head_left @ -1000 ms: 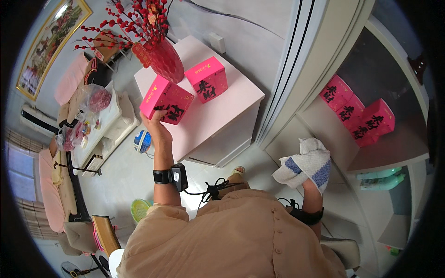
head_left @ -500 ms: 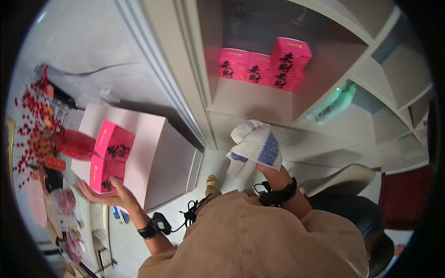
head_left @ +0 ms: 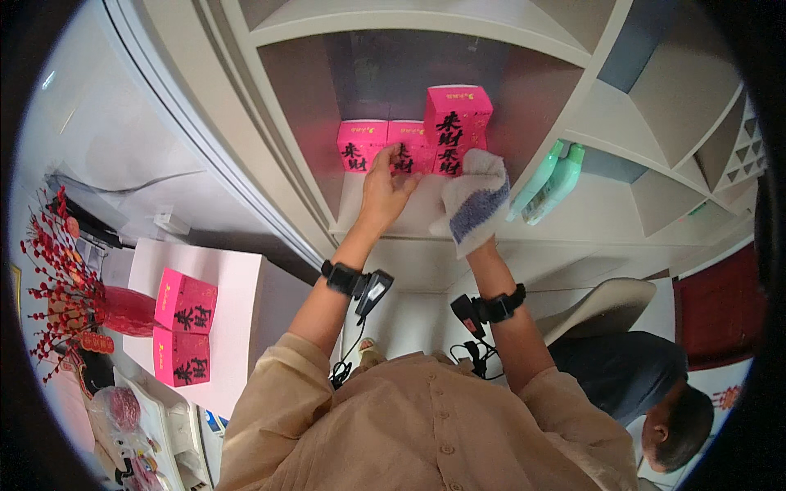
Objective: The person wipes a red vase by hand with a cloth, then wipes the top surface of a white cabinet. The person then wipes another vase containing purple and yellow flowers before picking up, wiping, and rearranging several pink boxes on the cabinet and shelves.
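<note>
Inside a shelf compartment stand several pink boxes with black lettering. My left hand (head_left: 383, 196) reaches in with thumb and fingers apart, fingertips at the front of the middle box (head_left: 407, 162). To its left is another pink box (head_left: 360, 147); to its right, one box (head_left: 456, 110) is stacked on another. A white towel (head_left: 483, 176) with a blue band wraps my right hand (head_left: 485, 255), which it hides apart from the wrist. The towel's top end is up against the lower stacked box.
Two pink boxes (head_left: 182, 356) sit on a white cabinet (head_left: 237, 286) at left, beside a red vase (head_left: 127, 309) with red berry branches. Green bottles (head_left: 553, 184) lean in the compartment at right. A person in dark clothing (head_left: 618, 372) sits at lower right near a chair (head_left: 602, 307).
My left hand has left the boxes on the white cabinet and moved into the shelf. My right hand has raised the towel to the shelf boxes. The view has shifted toward the shelf.
</note>
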A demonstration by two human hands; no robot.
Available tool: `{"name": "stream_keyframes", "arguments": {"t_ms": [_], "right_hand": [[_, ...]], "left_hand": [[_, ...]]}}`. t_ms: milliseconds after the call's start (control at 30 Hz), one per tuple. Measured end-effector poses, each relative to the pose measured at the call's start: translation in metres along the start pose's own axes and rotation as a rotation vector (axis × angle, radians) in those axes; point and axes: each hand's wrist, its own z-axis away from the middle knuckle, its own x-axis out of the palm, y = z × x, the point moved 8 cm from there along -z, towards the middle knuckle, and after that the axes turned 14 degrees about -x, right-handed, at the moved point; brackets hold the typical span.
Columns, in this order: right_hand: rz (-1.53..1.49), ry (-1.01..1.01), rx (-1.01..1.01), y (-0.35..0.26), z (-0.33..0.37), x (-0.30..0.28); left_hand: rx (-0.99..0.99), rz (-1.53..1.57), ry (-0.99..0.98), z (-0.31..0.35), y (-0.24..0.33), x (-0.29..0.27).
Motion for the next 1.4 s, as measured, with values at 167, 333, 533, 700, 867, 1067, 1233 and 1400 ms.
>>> {"name": "stream_keyframes", "arguments": {"t_ms": [167, 333, 533, 700, 867, 1067, 1233, 1400], "right_hand": [[-0.145, 0.457, 0.116, 0.017, -0.046, -0.018], [-0.171, 0.436, 0.253, 0.044, -0.061, -0.011], [-0.271, 0.316, 0.323, 0.034, -0.062, -0.006], [-0.281, 0.292, 0.17, 0.003, -0.033, -0.017], [-0.2, 0.273, 0.135, -0.034, 0.0, -0.023], [0.012, -0.058, -0.068, -0.103, 0.01, -0.025], [0.239, -0.214, -0.199, -0.148, 0.017, -0.027], [0.043, -0.503, -0.408, -0.198, 0.038, 0.002]], "left_hand": [[0.008, -0.101, -0.03, -0.057, 0.003, 0.03], [0.044, -0.099, -0.115, -0.092, 0.013, 0.046], [0.021, 0.018, -0.209, -0.095, 0.005, 0.051], [-0.012, 0.373, -0.238, -0.052, 0.016, 0.032], [0.038, 0.021, -0.158, -0.005, 0.019, 0.002], [0.096, 0.118, 0.048, 0.073, 0.036, -0.037], [-0.037, -0.083, 0.054, 0.11, 0.041, -0.053], [-0.196, -0.073, 0.058, 0.127, 0.023, -0.059]]}}
